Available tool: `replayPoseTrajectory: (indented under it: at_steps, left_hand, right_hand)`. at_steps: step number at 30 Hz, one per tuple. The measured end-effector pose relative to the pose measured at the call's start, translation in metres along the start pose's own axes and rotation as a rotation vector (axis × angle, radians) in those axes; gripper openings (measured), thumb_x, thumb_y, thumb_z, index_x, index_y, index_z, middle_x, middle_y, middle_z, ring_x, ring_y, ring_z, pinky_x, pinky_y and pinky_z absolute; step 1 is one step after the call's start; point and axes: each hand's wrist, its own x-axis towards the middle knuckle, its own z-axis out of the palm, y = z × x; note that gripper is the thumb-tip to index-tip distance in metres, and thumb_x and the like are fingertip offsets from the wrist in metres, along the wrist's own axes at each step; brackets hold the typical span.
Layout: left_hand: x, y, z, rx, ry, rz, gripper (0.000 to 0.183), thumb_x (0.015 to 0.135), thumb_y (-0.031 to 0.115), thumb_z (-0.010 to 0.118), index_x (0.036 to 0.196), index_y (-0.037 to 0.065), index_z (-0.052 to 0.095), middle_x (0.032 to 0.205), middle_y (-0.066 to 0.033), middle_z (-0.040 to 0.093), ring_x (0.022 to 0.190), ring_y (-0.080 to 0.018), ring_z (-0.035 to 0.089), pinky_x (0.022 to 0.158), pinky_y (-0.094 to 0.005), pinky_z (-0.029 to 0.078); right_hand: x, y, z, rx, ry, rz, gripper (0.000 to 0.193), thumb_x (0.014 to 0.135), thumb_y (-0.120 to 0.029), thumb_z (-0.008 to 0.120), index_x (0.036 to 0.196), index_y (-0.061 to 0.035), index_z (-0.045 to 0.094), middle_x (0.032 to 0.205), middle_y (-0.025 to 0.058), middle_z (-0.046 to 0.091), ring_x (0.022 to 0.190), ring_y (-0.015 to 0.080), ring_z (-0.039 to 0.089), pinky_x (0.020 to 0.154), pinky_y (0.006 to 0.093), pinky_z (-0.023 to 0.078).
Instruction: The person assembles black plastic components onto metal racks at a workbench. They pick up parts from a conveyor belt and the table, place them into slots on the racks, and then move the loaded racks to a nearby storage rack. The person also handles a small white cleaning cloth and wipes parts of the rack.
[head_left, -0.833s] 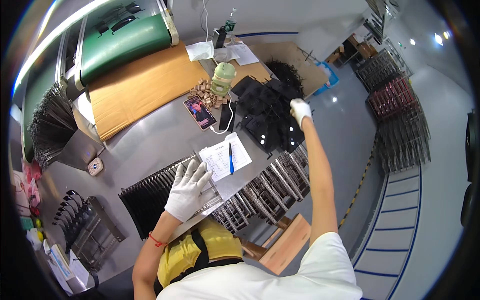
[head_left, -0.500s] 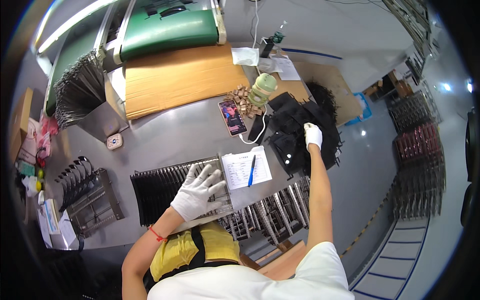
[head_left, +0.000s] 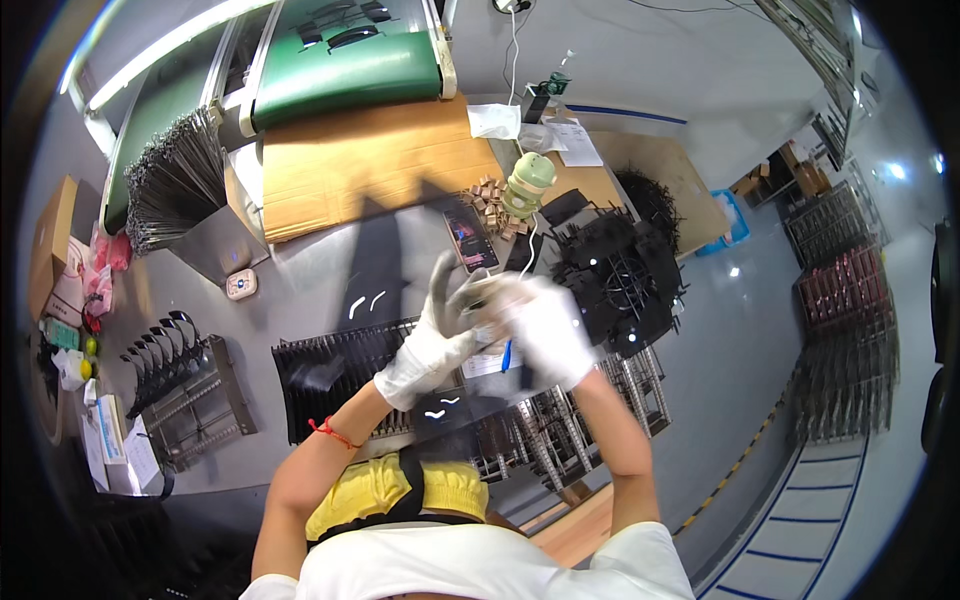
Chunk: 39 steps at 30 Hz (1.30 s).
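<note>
My left hand (head_left: 428, 345) and my right hand (head_left: 540, 325), both in white gloves, come together above the middle of the workbench. Between and beside them is a dark glossy flat piece (head_left: 378, 250), smeared by motion, its exact kind unclear. My right hand is blurred and closed at the piece; the fingers of my left hand curve around toward it. Below the hands lie a row of black slatted pieces (head_left: 330, 375) and a paper sheet with a blue pen (head_left: 507, 355), partly covered. To the right is a pile of black parts (head_left: 625, 275).
A phone (head_left: 470, 238) with a white cable lies beside a green cup (head_left: 528, 185) and several small brown blocks (head_left: 487, 205). Cardboard (head_left: 370, 165) and a green conveyor (head_left: 345, 75) are beyond. Metal racks (head_left: 195, 405) and a bin of thin rods (head_left: 215, 240) stand left.
My right hand has left the black pile and moved left to the bench's middle, bringing a dark glossy piece. My left hand has moved slightly right to meet it.
</note>
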Motion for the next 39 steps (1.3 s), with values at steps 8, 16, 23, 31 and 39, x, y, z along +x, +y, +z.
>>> replayPoseTrajectory:
  at_steps: [8,16,23,31,39]
  left_hand:
    - [-0.016,0.025,-0.025,0.404,0.158,0.486,0.075,0.087,-0.003,0.062,0.144,0.016,0.016,0.126,-0.0138,0.051,0.097,-0.0287,0.069,0.066,-0.0359,0.063]
    - [-0.045,0.032,-0.014,0.636,0.46,0.204,0.077,0.079,-0.01,0.057,0.145,0.013,0.025,0.099,-0.0063,0.051,0.086,-0.0109,0.055,0.075,-0.0242,0.05]
    - [-0.108,0.124,-0.049,-0.302,0.074,0.381,0.069,0.093,0.043,0.053,0.153,0.016,0.031,0.137,-0.0277,0.045,0.104,-0.0394,0.059,0.069,-0.04,0.058]
    - [-0.118,0.116,-0.045,-0.212,0.216,0.334,0.071,0.09,0.049,0.059,0.152,0.025,0.033,0.133,-0.0264,0.046,0.098,-0.0408,0.06,0.069,-0.0379,0.055]
    - [-0.122,0.112,-0.033,-0.219,0.287,0.105,0.076,0.091,0.057,0.047,0.152,0.016,0.026,0.128,-0.032,0.051,0.082,-0.037,0.064,0.062,-0.0334,0.054]
  right_hand:
    - [-0.001,0.0,0.059,0.62,-0.158,0.291,0.078,0.083,-0.017,0.071,0.151,-0.0063,0.034,0.139,0.0221,0.051,0.124,0.0232,0.055,0.097,0.0329,0.05]
    - [-0.021,-0.024,0.121,-0.199,0.149,-0.074,0.038,0.082,-0.015,0.07,0.119,-0.0108,0.066,0.093,0.0202,0.06,0.08,0.0351,0.062,0.068,0.0451,0.051]
    - [-0.052,0.062,0.119,0.104,-0.224,0.282,0.029,0.098,-0.017,0.05,0.121,0.0014,0.052,0.107,0.0218,0.064,0.088,0.0259,0.066,0.076,0.0372,0.054]
    - [-0.057,0.077,0.142,-0.552,-0.405,-0.198,0.009,0.091,-0.006,0.045,0.094,0.0022,0.046,0.138,0.0479,0.034,0.072,0.0368,0.07,0.062,0.0412,0.058]
    - [-0.045,0.064,0.138,-0.304,-0.267,0.192,0.064,0.102,-0.045,0.039,0.144,0.0028,0.037,0.109,0.034,0.062,0.081,0.0438,0.067,0.077,0.048,0.053]
